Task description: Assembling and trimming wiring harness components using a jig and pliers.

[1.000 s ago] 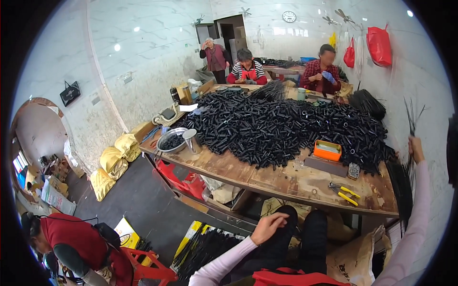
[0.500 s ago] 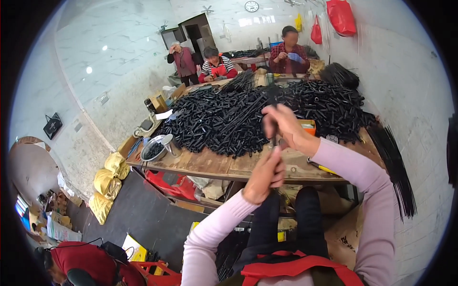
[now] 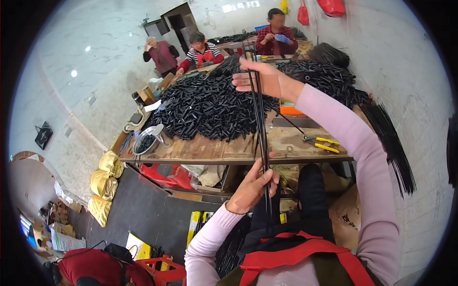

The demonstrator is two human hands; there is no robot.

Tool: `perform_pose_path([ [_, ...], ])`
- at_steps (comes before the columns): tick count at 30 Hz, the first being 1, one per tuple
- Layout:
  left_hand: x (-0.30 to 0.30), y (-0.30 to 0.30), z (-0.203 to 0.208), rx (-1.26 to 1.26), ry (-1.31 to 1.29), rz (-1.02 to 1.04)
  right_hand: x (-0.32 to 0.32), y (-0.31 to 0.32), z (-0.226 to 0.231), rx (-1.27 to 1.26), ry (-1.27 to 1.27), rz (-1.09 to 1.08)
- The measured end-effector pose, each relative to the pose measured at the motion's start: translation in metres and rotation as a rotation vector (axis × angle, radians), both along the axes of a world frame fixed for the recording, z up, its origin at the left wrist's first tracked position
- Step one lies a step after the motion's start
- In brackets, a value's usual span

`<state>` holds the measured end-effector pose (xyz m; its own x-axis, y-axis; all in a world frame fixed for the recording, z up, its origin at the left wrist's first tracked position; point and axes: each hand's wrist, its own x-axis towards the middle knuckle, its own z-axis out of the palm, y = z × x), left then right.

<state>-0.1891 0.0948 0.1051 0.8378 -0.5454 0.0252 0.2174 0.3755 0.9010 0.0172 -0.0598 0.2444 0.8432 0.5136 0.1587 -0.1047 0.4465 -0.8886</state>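
My left hand [image 3: 249, 189] is closed around the lower part of several long, thin black rods [image 3: 261, 126], which stand nearly upright before me. At their upper part my right hand [image 3: 274, 85] is open, its fingers stretched out to the left and the rods crossing in front of them. Whether the palm touches the rods I cannot tell. Beyond the hands spreads a big heap of short black tubular pieces [image 3: 205, 107] on the wooden table [image 3: 210, 148]. Right of the rods lie cutting pliers with yellow handles [image 3: 324, 143].
Behind the pliers is an orange box [image 3: 290, 108]. A metal bowl of black pieces [image 3: 145, 143] and a metal cup [image 3: 163, 136] stand at the table's left. Long black rods [image 3: 389, 143] overhang the right edge. Co-workers are behind the table; another person [image 3: 90, 267] is at lower left.
My right hand has moved up and away from the left and its fingers have straightened. My left hand has lowered slightly. The rods now show at length, and the pliers are in plain view.
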Motion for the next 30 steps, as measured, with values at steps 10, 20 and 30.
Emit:
perform_pose_path([
  [10,0.032,-0.024,0.034,-0.166,0.153,-0.209,-0.039,-0.129,-0.036,-0.363,0.007,-0.023],
  [20,0.041,-0.065,0.06,-0.054,0.016,0.002,-0.063,-0.489,-0.132,-1.471,0.107,-0.731],
  [30,0.028,-0.101,0.059,0.057,0.028,-0.029,-0.104,-0.538,-0.237,-1.973,-0.019,-1.226],
])
